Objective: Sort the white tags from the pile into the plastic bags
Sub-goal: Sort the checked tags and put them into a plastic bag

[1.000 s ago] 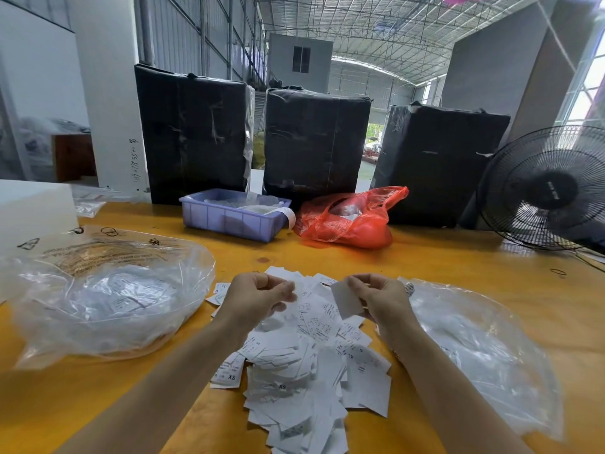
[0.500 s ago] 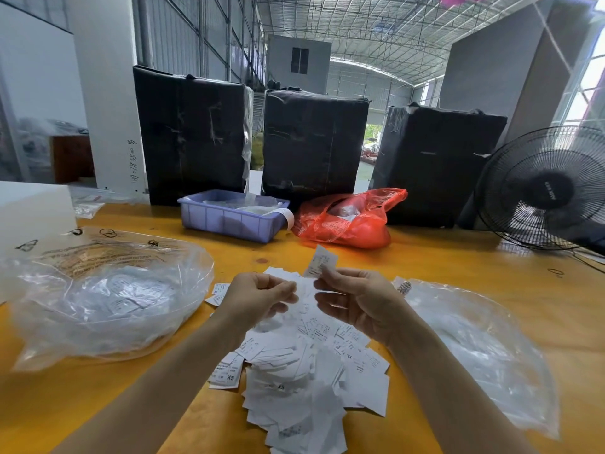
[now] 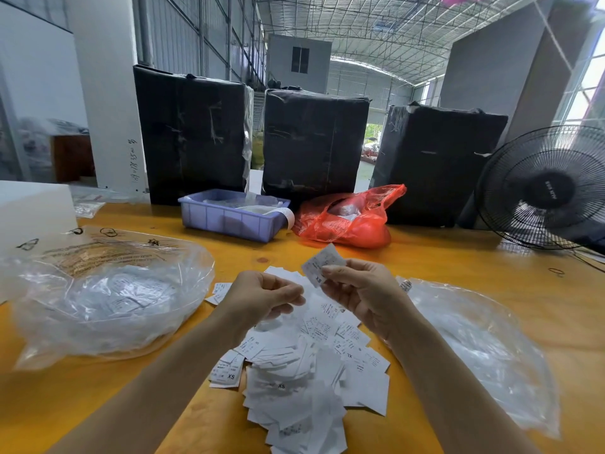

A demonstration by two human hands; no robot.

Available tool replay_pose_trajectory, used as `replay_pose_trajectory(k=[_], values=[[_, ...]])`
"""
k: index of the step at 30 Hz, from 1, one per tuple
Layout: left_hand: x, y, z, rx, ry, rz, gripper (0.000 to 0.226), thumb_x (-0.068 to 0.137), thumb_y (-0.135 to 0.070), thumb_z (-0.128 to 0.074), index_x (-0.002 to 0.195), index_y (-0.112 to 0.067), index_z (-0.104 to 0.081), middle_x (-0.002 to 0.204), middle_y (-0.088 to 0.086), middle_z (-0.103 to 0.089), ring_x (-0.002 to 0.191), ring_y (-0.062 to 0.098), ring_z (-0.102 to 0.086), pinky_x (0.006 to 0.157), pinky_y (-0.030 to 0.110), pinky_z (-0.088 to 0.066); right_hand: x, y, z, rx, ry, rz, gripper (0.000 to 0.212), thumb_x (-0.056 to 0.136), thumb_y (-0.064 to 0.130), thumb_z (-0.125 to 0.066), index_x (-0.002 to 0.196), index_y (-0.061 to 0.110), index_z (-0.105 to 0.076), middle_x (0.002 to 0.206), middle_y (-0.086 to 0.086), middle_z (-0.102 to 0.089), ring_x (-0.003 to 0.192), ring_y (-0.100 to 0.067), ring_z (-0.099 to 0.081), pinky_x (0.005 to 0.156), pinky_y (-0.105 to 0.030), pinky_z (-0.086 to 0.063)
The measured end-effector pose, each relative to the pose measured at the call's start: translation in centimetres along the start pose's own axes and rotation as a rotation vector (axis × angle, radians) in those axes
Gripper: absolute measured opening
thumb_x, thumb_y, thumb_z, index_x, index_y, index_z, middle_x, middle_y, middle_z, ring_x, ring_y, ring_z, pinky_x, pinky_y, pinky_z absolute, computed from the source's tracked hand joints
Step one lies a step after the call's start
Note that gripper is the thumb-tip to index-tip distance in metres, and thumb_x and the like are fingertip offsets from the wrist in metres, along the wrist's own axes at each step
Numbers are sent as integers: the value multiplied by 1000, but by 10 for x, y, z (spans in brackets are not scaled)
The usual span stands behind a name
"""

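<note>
Nearest you, a loose pile of white tags lies on the orange desk between your forearms; several show "XS" print.

Above the pile's far edge, your right hand pinches one tag between thumb and fingers, holding it up with its printed face toward you. Its long axis runs diagonally, upper right to lower left, and the "XS" mark sits at the lower end.

Your left hand hovers just beside it, fingers curled around what looks like a small white piece, though the grip hides it.

The coming move turns on which bag takes this tag. The right clear bag lies flat just beside your right wrist, on the near side of the held tag; the left clear bag, puffed up with tags already inside, sits farther off, across your left hand. I cannot tell which bag takes XS.

Half a second ago the tag stood more upright in that hand, and a second ago it was held lower; it is now tipped for reading.

Beyond are a blue tray, a red bag and a black fan.
</note>
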State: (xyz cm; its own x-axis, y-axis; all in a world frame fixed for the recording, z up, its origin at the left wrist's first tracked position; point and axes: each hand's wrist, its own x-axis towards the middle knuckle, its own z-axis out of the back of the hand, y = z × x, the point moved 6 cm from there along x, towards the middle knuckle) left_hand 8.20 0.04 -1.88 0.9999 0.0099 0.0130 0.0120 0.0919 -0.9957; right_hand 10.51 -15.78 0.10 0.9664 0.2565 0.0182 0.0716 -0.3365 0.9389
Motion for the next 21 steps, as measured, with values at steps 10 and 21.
replay_pose_trajectory(k=[10, 21], values=[[-3, -4, -6, -39, 80, 33, 6, 80, -15, -71, 80, -9, -73, 76, 3, -75, 56, 4, -61, 55, 15, -48, -8, 16, -5, -421, -75, 237, 7, 82, 6, -70, 89, 7, -68, 72, 0, -73, 65, -9, -68, 57, -14, -50], [-6, -5, -6, -52, 96, 41, 9, 79, -15, -71, 83, -7, -73, 77, 5, -75, 56, 5, -60, 56, 17, -47, -9, 17, -7, -456, -73, 265, 8, 83, 9, -69, 90, 8, -65, 73, -3, -74, 65, -12, -70, 59, -18, -49]])
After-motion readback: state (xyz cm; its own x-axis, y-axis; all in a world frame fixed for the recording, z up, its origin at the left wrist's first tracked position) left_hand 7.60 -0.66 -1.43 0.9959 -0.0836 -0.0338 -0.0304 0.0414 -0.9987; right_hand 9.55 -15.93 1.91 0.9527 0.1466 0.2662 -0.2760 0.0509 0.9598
